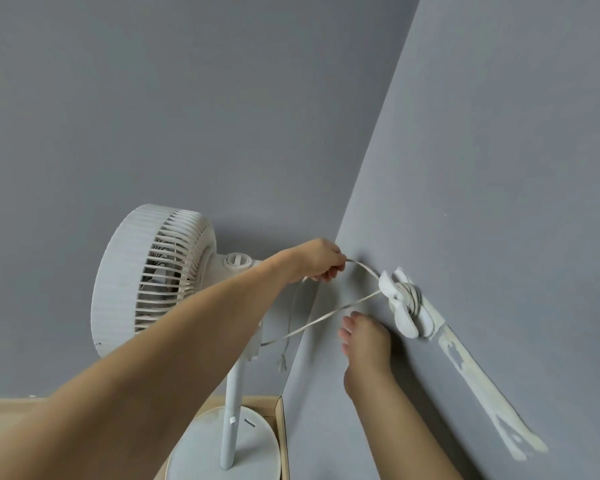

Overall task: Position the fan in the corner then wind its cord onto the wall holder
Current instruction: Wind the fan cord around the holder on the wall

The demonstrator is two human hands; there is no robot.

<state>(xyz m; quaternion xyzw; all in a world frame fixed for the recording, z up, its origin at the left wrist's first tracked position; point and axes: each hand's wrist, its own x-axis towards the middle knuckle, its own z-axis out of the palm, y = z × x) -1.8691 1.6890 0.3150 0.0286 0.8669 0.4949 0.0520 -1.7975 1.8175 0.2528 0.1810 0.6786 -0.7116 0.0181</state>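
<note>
With the fan (160, 275) set in the corner, the cord (312, 323) is pinched by the left hand (321, 259) and partly wound on the wall holder (404, 303), the right hand (366, 341) being relaxed

The fan (160, 271) stands upright on the wooden floor (0, 410).

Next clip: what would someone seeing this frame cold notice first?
The white fan standing in the corner of two grey walls, left of centre. Then the left hand pinching the flat white cord, which runs to the wall holder on the right wall, some turns already wound. The right hand hovers open just below it.
</note>
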